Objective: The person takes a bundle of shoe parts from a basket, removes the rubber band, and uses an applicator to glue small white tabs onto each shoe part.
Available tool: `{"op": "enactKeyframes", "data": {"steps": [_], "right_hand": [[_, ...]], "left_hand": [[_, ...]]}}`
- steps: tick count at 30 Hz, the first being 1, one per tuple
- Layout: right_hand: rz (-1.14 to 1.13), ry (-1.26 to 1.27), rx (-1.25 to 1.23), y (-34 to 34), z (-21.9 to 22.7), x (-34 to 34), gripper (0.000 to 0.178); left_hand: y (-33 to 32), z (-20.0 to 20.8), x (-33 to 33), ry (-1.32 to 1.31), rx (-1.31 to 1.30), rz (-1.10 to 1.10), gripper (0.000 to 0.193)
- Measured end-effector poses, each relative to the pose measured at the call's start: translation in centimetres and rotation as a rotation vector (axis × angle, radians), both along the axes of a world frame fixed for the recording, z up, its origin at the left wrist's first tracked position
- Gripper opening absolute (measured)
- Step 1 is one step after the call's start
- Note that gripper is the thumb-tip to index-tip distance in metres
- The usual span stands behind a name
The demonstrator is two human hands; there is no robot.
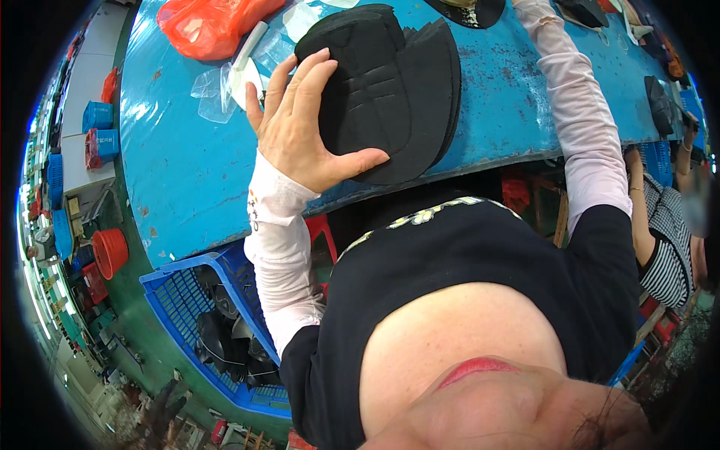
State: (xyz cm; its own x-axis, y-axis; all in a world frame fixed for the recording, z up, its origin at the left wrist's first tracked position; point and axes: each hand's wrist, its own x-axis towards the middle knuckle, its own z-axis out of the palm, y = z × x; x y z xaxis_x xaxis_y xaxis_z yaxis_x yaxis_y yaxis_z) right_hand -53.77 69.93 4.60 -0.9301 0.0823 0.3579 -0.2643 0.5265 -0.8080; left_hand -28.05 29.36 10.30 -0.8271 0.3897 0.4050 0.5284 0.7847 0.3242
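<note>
A stack of black flat cut pieces [420, 97] lies near the front edge of the blue table. They have rounded ends, and short slits cross the top one; they look like shoe parts. My left hand [300, 124] rests on the stack's left side. Its fingers are spread and its thumb lies across the near end. My right arm stretches far over the table, and only part of my right hand [529, 9] shows at the top edge; its fingers are out of sight. Left of it lies a black piece with a pale patch [480, 12].
An orange-red plastic bag [202, 30] and clear plastic scraps [217, 94] lie on the blue table [187, 180] at the far left. A blue crate [255, 300] with black items stands below the table's left end. Another person [667, 247] sits at the right.
</note>
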Motion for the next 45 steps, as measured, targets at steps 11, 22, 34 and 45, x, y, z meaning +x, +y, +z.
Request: {"op": "enactKeyframes", "data": {"steps": [11,22,34,45], "right_hand": [[-0.008,0.024,0.047,-2.9,0.6,1.3,0.017],[0.582,0.230,-0.302,-14.0,9.6,19.6,0.017],[0.610,0.482,0.398,-16.6,9.6,23.2,0.020],[0.642,0.519,0.466,-17.3,9.5,23.2,0.019]], "left_hand": [[-0.6,-2.0,0.7,-0.014,0.123,0.041,0.136],[0.2,-1.9,0.1,-0.001,0.143,0.018,0.144],[-0.1,-1.7,-0.1,-0.027,0.136,0.022,0.141],[0.1,-1.8,0.0,0.006,0.135,0.013,0.139]]}}
